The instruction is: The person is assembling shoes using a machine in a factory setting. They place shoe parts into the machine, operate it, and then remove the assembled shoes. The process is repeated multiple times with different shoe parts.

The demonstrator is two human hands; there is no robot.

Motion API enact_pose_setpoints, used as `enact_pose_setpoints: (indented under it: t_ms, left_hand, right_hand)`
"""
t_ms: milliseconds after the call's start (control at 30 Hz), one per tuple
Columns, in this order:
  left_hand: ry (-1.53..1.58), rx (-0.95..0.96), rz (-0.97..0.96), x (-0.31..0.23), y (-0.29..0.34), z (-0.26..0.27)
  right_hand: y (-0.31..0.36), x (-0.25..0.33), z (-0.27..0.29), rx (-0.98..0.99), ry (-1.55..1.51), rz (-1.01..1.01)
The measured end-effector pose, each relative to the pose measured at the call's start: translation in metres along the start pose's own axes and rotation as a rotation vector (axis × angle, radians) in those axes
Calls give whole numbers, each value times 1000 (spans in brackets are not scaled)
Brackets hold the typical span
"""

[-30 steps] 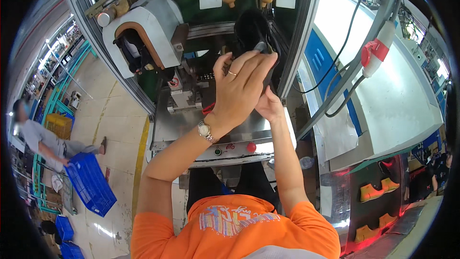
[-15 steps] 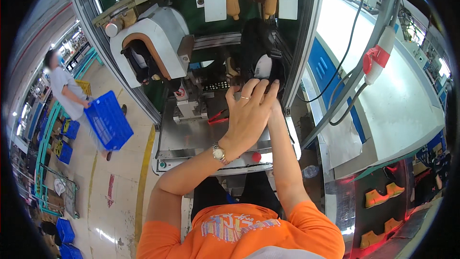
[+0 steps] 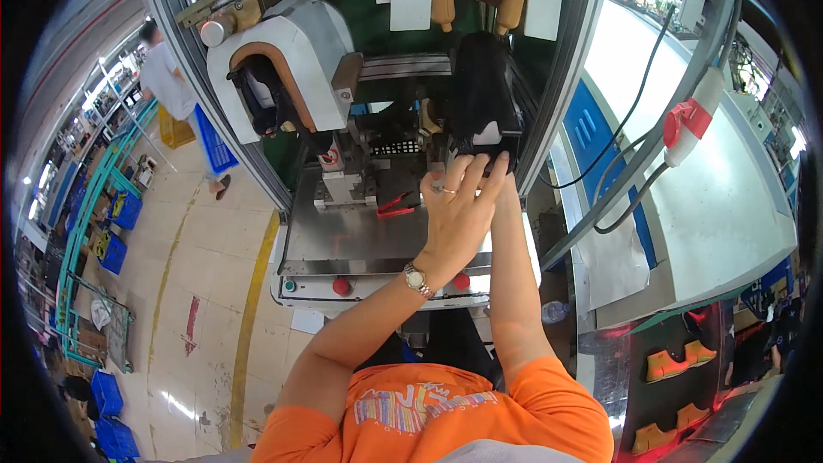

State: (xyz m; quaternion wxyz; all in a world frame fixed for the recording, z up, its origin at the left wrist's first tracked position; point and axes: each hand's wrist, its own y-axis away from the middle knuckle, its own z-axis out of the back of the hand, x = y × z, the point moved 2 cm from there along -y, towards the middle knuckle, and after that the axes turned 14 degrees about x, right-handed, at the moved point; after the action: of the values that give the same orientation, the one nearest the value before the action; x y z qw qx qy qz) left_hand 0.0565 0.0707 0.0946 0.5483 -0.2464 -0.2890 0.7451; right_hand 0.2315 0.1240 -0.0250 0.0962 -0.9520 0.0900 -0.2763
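A tall, metal-framed machine (image 3: 317,26) with a white clamp head on its left fills the upper middle, above a shiny steel tabletop (image 3: 343,240). At the machine's right side, beyond the tabletop, sits a black shoe-like piece (image 3: 482,90), its near end toward the wearer. Compared with a moment ago, less of the pale patch (image 3: 487,132) at that end shows, which suggests black material now covers more of it and the handling is centred there. The left hand (image 3: 463,214) reaches across, thumb and fingers apart, fingertips touching the near edge. The right hand (image 3: 511,187) is mostly hidden behind it, so whether it grips is unclear. Smaller still: 1 red-handled tool (image 3: 397,206) lying on the tabletop, and 2 red buttons (image 3: 342,286) along the front.
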Motion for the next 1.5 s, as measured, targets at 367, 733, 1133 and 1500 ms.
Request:
enact_pose_setpoints:
  t_ms: [367,733,1133,1500]
  left_hand:
    - [13,-26,36,0,-2,-1]
    - [-113,-113,159,-8,5,-28]
    - [103,99,96,-7,0,7]
    - [5,155,42,-11,-2,17]
  right_hand:
    - [17,-23,12,-54,-47,103]
    - [81,-57,36,-162,-11,224]
    - [60,-54,38,-160,-85,363]
    - [28,-46,38,-163,-104,423]
